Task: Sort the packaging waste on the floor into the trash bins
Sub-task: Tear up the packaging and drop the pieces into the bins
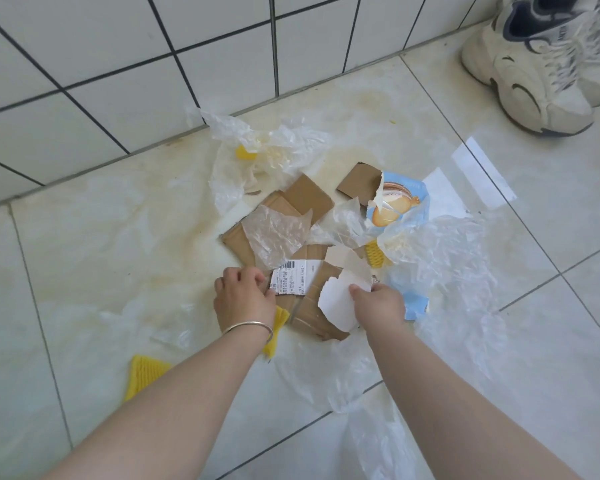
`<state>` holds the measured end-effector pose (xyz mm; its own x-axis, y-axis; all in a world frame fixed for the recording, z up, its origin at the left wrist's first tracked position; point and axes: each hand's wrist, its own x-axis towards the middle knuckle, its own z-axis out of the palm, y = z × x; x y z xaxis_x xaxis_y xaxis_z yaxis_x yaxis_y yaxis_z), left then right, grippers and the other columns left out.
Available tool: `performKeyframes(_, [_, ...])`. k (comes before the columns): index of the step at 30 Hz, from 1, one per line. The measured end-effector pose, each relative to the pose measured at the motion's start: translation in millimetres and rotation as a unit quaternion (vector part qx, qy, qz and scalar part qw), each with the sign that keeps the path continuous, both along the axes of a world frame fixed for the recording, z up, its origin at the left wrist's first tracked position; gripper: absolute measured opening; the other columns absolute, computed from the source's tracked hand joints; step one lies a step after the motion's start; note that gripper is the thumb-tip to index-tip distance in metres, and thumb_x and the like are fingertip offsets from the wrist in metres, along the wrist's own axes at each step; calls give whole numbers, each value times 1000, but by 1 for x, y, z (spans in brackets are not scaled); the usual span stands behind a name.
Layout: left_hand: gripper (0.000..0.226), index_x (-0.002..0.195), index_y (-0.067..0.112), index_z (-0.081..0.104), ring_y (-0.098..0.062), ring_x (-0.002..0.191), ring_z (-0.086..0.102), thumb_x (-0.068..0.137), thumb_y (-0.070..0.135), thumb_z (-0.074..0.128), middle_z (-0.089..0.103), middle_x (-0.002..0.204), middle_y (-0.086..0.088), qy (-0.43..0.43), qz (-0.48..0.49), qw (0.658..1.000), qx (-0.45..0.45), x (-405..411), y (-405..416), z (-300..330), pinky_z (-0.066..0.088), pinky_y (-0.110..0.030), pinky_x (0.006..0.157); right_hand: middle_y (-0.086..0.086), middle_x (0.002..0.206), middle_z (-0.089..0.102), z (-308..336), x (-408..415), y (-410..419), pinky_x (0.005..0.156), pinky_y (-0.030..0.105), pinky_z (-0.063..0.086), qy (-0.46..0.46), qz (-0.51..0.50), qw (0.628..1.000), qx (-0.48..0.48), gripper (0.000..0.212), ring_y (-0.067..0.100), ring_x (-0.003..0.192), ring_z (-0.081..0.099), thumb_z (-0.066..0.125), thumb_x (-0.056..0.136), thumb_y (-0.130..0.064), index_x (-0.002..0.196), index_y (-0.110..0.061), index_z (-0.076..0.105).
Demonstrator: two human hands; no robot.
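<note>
Right hand (378,303) pinching torn white paper (336,303); left hand (245,296) gripping cardboard (309,306) edge beside barcode label (291,277), print unreadable.

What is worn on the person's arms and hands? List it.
Both forearms are bare, with no sleeves or gloves in view. The left hand has a thin, plain silver-coloured bangle at the wrist. The right hand and its wrist wear nothing: no ring or watch shows.

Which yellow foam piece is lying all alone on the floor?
The yellow foam piece at lower left, beside the left forearm. It sits on bare tile; the other yellow pieces are tucked under the left hand or among the plastic and cardboard.
</note>
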<state>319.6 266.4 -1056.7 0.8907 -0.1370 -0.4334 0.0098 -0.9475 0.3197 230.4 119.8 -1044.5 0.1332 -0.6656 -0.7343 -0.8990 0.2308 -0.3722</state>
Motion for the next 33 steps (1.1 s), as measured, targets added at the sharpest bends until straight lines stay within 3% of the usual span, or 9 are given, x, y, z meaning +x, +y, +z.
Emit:
performKeyframes(5, [57, 114, 13, 48, -35, 116, 45, 70, 33, 78, 38, 129, -12, 32, 128, 991, -19, -4, -3, 0, 41, -38, 93, 16, 131, 39, -3, 4, 4, 103, 41, 42, 37, -9, 999, -15, 40, 36, 114, 51, 56, 89, -34, 121, -11, 58])
performKeyframes(7, [62, 118, 11, 44, -36, 110, 54, 71, 30, 78, 43, 127, -14, 64, 156, 985, -40, -1, -5, -1, 44, -39, 90, 16, 130, 42, -3, 5, 5, 96, 40, 48, 24, -35, 999, -3, 36, 34, 98, 55, 57, 89, -32, 119, -11, 59])
performKeyframes(9, [60, 120, 11, 42, -33, 109, 58, 74, 27, 75, 54, 123, -12, 90, 173, 979, -57, 3, -5, -3, 45, -37, 88, 15, 126, 50, -3, 4, 5, 89, 41, 52, 4, -43, 999, 6, 32, 29, 86, 52, 58, 88, -29, 116, -12, 61])
performKeyframes(12, [51, 118, 13, 52, -28, 112, 58, 75, 29, 75, 64, 116, -5, 142, 159, 974, -77, 6, -2, -4, 45, -31, 91, 12, 115, 60, -2, 4, 6, 79, 44, 55, -26, -39, 997, 54, 30, 32, 98, 55, 59, 88, -25, 115, -11, 60])
performKeyframes(18, [4, 78, 28, 68, -24, 96, 64, 77, 27, 72, 71, 99, -5, 229, 121, 950, -176, 3, 1, -2, 47, -28, 81, 4, 102, 53, 5, 6, 13, 63, 38, 50, -81, -38, 993, 80, 19, 28, 95, 50, 58, 90, -24, 106, -16, 53])
performKeyframes(25, [16, 91, 20, 65, -20, 77, 57, 80, 8, 67, 63, 84, -4, 250, 184, 918, -247, 12, 3, -1, 47, -27, 72, 3, 116, 55, 4, 4, 8, 49, 27, 39, -149, -138, 977, 72, 41, 27, 98, 52, 58, 91, -26, 130, -19, 49])
performKeyframes(28, [33, 101, 16, 66, -22, 69, 53, 76, -5, 57, 58, 73, -2, 261, 207, 908, -253, 22, 1, 1, 45, -30, 63, 3, 98, 61, 4, 3, -5, 51, 28, 39, -158, -177, 967, 96, 30, 27, 87, 55, 57, 92, -27, 119, -17, 59])
performKeyframes(31, [36, 105, 13, 64, -21, 69, 55, 75, -6, 63, 61, 84, -4, 250, 197, 911, -262, 33, 0, 3, 46, -27, 60, 0, 83, 57, 4, 3, -22, 53, 29, 35, -159, -182, 961, 137, 21, 19, 68, 50, 58, 91, -29, 108, -16, 58])
performKeyframes(33, [30, 95, 17, 65, -23, 77, 61, 72, -1, 71, 62, 92, -5, 234, 203, 908, -282, 38, -3, 4, 53, -32, 71, 0, 78, 58, 3, 3, -28, 54, 27, 36, -163, -189, 955, 160, 17, 19, 64, 48, 56, 92, -29, 98, -13, 57])
